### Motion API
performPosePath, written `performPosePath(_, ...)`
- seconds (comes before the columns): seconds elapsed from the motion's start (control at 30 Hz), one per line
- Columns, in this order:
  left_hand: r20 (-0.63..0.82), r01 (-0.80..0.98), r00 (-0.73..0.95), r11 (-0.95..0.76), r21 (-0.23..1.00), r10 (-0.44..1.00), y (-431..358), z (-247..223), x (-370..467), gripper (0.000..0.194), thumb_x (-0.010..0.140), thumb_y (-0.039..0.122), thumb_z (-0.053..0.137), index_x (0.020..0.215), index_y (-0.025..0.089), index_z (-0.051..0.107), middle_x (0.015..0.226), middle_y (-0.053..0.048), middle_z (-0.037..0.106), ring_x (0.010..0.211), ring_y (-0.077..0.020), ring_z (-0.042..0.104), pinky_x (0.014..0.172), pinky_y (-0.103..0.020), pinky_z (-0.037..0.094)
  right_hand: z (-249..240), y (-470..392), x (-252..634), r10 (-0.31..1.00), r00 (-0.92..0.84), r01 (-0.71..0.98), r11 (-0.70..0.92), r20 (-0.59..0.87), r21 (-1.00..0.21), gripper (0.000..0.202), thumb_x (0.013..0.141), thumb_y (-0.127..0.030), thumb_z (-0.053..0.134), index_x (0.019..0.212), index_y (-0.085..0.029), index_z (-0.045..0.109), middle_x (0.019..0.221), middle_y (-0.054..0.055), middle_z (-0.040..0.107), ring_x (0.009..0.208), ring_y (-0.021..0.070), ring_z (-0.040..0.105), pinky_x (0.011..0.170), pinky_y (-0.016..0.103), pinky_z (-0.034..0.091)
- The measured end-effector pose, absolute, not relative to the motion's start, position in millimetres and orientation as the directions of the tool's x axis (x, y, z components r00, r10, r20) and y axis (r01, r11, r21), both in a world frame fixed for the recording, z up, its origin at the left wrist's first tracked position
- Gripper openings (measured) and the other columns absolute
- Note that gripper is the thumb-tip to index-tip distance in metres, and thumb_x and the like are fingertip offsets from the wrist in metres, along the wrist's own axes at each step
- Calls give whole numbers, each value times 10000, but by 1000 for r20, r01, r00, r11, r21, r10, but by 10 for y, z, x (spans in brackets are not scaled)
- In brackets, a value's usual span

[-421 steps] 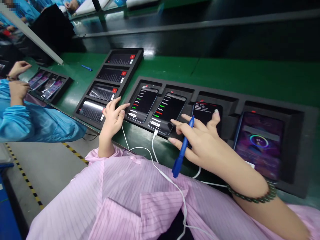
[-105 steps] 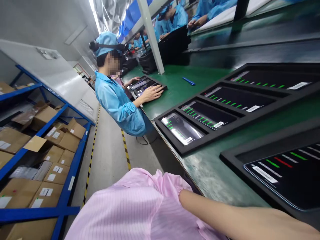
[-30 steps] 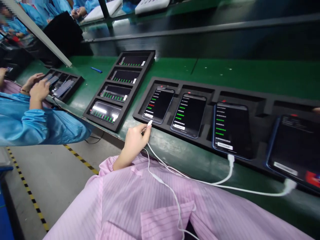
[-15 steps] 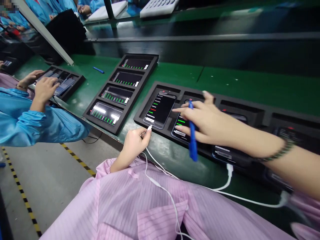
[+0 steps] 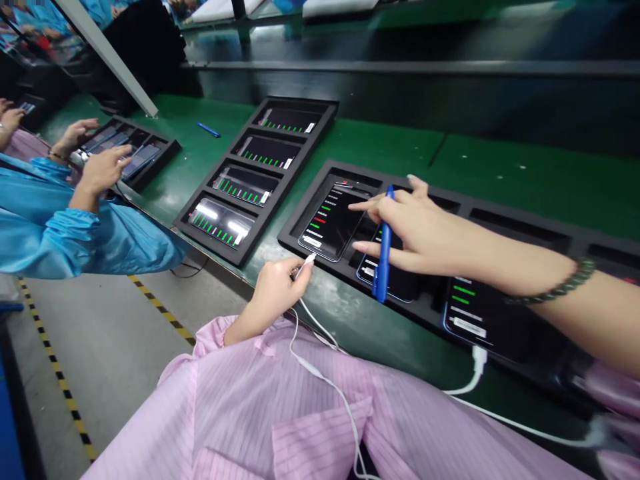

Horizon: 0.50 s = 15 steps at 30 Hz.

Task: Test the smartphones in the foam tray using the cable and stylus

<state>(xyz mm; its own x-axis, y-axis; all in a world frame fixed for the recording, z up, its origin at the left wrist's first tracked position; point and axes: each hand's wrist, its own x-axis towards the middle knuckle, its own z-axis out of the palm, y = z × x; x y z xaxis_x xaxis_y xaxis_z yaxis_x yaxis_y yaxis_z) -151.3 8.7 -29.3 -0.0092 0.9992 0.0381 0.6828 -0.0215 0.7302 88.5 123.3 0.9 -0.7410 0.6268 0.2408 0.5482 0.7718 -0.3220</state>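
My left hand pinches the white cable plug at the lower edge of the leftmost phone, which lies in a black foam tray. My right hand hovers over the tray with a blue pen held between its fingers. Its index finger points over the right side of that phone's lit screen; contact cannot be made out. Under this hand lies a second phone, partly hidden. Further right, another phone has a white plug at its lower edge.
A second black tray with several lit phones stands left of mine on the green table. Beyond it lie a blue pen and another tray, where a person in blue sleeves works. White cables hang across my lap.
The view has shifted, so the trays appear slightly lower right. My right index finger now reaches over the leftmost phone's screen, and the pen stands more upright. My left hand still holds the plug.
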Motion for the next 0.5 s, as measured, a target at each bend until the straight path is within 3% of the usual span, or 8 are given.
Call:
performPosePath(0.3, 31, 740, -12, -12, 672, 999, 141, -264, -1457, 275, 930, 351, 597, 751, 174, 708, 639, -39, 670, 580, -157, 609, 598, -260, 387, -233, 1779, 897, 774, -606, 691, 627, 183, -361, 493, 914, -712, 489, 996, -227, 462, 1056, 168, 665, 1003, 363, 581, 1100, 847, 130)
performPosePath(0.5, 11, 775, 0, -7, 632, 1000, 231, -261, -1411, 271, 931, 332, 590, 700, 189, 606, 616, -29, 635, 561, -161, 576, 578, -265, 336, -331, 1923, 838, 836, -522, 762, 546, 168, -348, 534, 907, -728, 512, 978, -199, 501, 921, 164, 656, 1056, 387, 557, 1092, 830, 109)
